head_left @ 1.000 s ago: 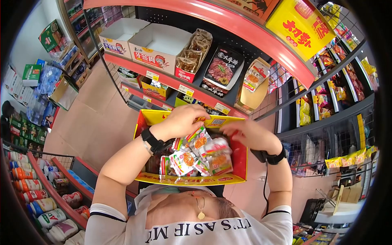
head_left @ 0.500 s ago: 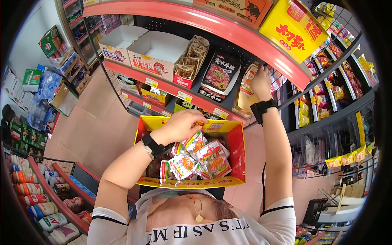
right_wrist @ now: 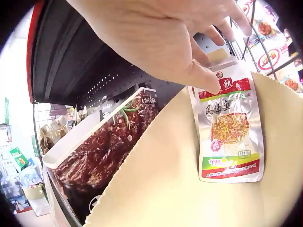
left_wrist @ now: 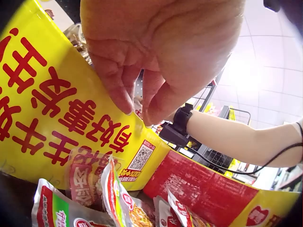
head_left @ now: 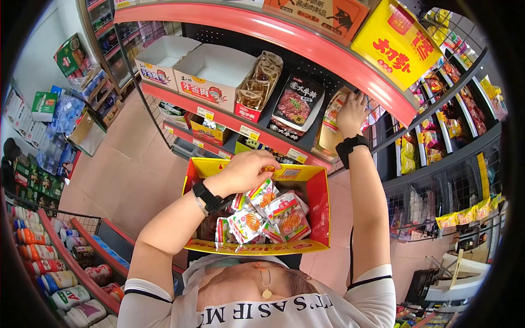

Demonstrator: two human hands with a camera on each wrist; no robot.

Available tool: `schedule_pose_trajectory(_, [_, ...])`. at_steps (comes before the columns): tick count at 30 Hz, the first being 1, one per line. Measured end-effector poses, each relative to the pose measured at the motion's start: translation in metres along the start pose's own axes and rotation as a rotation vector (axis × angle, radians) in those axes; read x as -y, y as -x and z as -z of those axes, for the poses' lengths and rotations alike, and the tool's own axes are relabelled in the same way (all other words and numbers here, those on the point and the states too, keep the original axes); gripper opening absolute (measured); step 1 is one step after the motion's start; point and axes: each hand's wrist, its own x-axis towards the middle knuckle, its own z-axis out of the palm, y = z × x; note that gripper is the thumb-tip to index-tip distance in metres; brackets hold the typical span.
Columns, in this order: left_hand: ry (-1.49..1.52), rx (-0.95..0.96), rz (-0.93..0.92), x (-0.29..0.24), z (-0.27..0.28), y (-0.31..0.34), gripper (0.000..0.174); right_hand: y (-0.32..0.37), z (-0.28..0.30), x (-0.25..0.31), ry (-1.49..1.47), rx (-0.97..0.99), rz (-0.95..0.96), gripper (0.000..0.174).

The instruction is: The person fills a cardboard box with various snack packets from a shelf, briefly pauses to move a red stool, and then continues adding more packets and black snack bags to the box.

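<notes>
My left hand (head_left: 243, 174) pinches the far rim of a yellow and red cardboard box (head_left: 321, 205) between thumb and fingers. Inside lie several small snack packets (head_left: 290, 217), silver with red and green print. On the shelf at the right, my right hand (head_left: 353, 113) reaches over a cut-down cardboard carton (right_wrist: 161, 175). One snack packet (right_wrist: 229, 135) stands against the carton's back, printed with shredded food. In the right wrist view my thumb lies over the packet's top edge, while the other fingers extend past it, spread apart.
Left of the carton, black meat-snack packs (head_left: 298, 101) lie in a white tray, beside a box of brown packets (head_left: 258, 85) and white boxes (head_left: 210, 68). A red shelf edge (head_left: 262, 27) overhangs them. A wire rack (head_left: 391, 128) stands at the right.
My right hand has gone from above the yellow box up to the shelf carton, its fingers now more spread over the packet there. My left hand has kept its hold on the rim.
</notes>
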Motion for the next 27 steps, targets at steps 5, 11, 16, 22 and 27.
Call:
schedule_pose_trajectory(5, [0.021,0.011,0.016,0.001,-0.001,0.001,0.019,0.009,0.002,0.005,0.001,0.005,0.069,0.026])
schedule_pose_trajectory(11, [-0.033,0.02,-0.007,0.003,0.0,0.001,0.023,0.027,0.013,-0.003,-0.045,0.149,0.193,0.015])
schedule_pose_trajectory(16, [-0.056,0.014,0.046,-0.004,0.003,0.0,0.034,0.052,0.084,-0.014,-0.19,-0.138,0.237,0.013])
schedule_pose_trajectory(22, [0.241,-0.034,0.082,-0.005,0.0,-0.004,0.039,0.096,0.157,-0.025,-0.628,0.031,0.189,0.017])
schedule_pose_trajectory(27, [0.238,-0.229,0.084,0.003,0.003,-0.008,0.036,0.128,0.172,-0.019,-1.141,0.695,0.275,0.021])
